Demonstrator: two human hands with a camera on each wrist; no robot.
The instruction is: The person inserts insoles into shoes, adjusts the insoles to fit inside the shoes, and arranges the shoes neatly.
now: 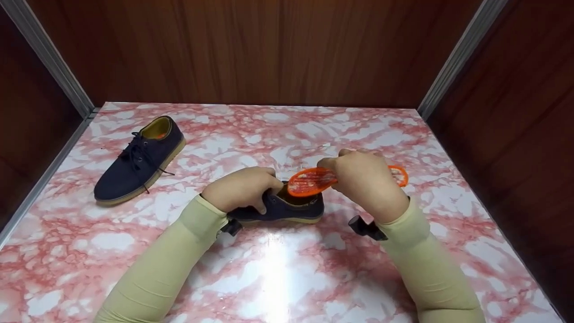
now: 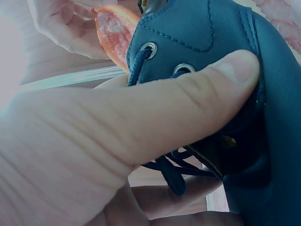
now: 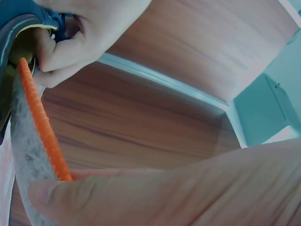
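A navy lace-up shoe [image 1: 309, 212] lies on its sole on the table, toe to the left. My left hand [image 1: 242, 188] grips its front part, and in the left wrist view the thumb [image 2: 202, 96] presses across the side by the metal eyelets. My right hand [image 1: 370, 186] pinches an orange-rimmed insole [image 1: 309, 183] around its middle. The insole's front end tilts down at the shoe's opening; in the right wrist view its orange edge [image 3: 42, 127] reaches the mouth of the shoe [image 3: 19, 33]. The toe is partly hidden by my left hand.
A second navy shoe [image 1: 134, 163] stands at the left with its laces loose and something orange inside. The tabletop [image 1: 278, 125] has a red-and-white marbled pattern. Brown wood-look panels [image 1: 251, 49] enclose it at the back and sides, with metal corner strips.
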